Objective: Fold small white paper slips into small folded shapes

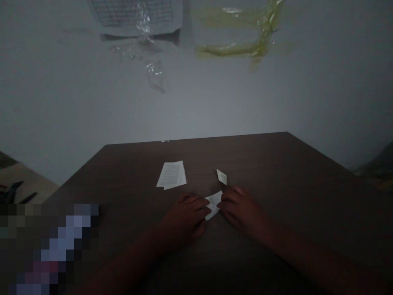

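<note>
Between my two hands is a small piece of printed paper (214,204), held low at the table. My left hand (190,214) grips its left edge, with the fingers bent onto it. At its right edge my right hand (242,208) pinches the paper. Just beyond my right hand lies a small folded paper (222,177), diamond-shaped and pale. Farther to the left, a few printed sheets (172,174) overlap on the table. My thumbs are partly hidden, and the print is too small to read.
The dark wooden table (260,159) reaches back to a pale wall (215,98). A gridded sheet (138,16) and yellow tape (230,50) are stuck on the wall. A blurred-out patch (61,241) covers the lower left. A tiny white scrap (165,141) is at the table's far edge.
</note>
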Available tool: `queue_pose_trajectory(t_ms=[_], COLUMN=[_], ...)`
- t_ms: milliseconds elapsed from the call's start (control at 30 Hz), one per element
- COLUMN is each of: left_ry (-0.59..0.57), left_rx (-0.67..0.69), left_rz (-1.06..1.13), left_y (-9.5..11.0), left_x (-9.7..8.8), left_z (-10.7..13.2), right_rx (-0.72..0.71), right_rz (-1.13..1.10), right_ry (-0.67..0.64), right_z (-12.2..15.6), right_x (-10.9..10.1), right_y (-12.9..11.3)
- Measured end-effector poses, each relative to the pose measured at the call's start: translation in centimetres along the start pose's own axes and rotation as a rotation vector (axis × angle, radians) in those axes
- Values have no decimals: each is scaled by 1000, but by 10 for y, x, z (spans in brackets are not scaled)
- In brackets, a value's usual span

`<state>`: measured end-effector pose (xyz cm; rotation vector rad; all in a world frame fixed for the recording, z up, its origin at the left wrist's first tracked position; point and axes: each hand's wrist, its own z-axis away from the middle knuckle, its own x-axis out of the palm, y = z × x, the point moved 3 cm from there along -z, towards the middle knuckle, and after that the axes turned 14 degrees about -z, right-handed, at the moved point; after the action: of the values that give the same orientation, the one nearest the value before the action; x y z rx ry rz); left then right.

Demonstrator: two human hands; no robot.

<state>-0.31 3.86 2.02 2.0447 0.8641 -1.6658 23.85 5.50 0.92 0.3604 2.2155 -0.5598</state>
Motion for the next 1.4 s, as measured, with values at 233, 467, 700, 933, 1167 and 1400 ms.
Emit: queue_pose_trajectory(t_ms=[233,467,700,933,1167,1400], left_ry=[-75,-169,-171,-183,-220,-233], left_rx=[-19,-27,-42,-50,-27,-20], left_rz=[51,89,138,261,64,145], left_y=[-3,3,-4,-21,-16,-14], left_x=[3,-4,-4,-2,-7,-18], left_z=[4,3,1,5,7,6], right_rx=[150,57,34,16,19,25], right_rz=[-177,-353,-350,-411,-449,-402], right_ry=[80,-10,-118,-94,-150,-201], right_z=[6,1,-2,1,2,4], right_x=[-2,0,1,5,6,8], right_y=[14,-2,-3,0,-1,-4])
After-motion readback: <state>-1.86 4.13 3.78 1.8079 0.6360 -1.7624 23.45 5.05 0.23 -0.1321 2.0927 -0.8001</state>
